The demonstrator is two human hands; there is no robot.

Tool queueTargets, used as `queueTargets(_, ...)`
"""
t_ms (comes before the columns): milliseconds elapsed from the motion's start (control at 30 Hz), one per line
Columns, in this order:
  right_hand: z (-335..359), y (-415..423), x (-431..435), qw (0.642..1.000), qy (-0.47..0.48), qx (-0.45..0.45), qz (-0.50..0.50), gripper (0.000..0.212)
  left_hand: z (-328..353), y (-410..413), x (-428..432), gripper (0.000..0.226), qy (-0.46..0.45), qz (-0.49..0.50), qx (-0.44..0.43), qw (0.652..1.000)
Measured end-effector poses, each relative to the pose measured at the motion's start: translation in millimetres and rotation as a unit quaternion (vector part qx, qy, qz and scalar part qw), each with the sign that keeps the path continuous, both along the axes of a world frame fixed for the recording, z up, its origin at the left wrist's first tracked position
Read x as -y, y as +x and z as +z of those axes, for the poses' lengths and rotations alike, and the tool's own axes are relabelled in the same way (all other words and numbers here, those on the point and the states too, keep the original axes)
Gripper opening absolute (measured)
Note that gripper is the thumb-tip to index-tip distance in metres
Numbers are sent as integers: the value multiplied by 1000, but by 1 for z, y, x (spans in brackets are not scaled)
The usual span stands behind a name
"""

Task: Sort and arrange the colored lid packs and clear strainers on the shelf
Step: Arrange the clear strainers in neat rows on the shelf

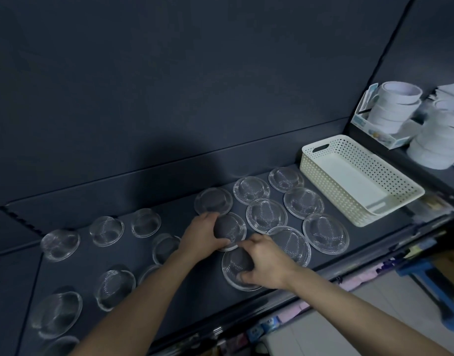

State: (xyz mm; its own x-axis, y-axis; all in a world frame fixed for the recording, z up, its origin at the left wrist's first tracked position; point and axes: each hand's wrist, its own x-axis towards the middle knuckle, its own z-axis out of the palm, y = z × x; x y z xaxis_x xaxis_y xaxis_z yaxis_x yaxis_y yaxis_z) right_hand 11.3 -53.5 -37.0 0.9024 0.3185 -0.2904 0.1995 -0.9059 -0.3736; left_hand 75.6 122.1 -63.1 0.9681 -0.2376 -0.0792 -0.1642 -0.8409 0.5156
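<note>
Judged about half done: right of centre, clear strainers laid flat in close rows. At left and lower left, loose strainers tilted and well apart, left to arrange. No colored lid packs in view. Round, transparent, with fine mesh domes and wide rims. Left hand curled round one dome at centre, right hand gripping the dome just below, hands close together. All on the dark shelf, beside a cream basket at right.

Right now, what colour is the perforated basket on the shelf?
The basket is cream white; head view.
</note>
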Motion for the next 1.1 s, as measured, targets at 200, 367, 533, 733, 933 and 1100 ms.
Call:
queueTargets(200,-3,0,0,1000,0,4,7,77,0,0,2,74,5,-1,4,1000)
queueTargets(367,-2,2,1,1000,6,1,18,79,1,1,-2,76,16,-17,-10,1000)
queueTargets(533,1,5,-2,998,41,47,11,71,7,-2,-13,71,4,-21,6,1000)
queueTargets(733,7,10,-29,995,60,71,40,57,19,-15,-51,50,-14,-7,56,998)
queueTargets(933,6,11,-72,992,53,48,100,60,22,-37,-101,43,28,28,46,998)
queueTargets(1100,-5,2,-108,982,67,49,170,52,24,-44,-122,42,30,15,31,999)
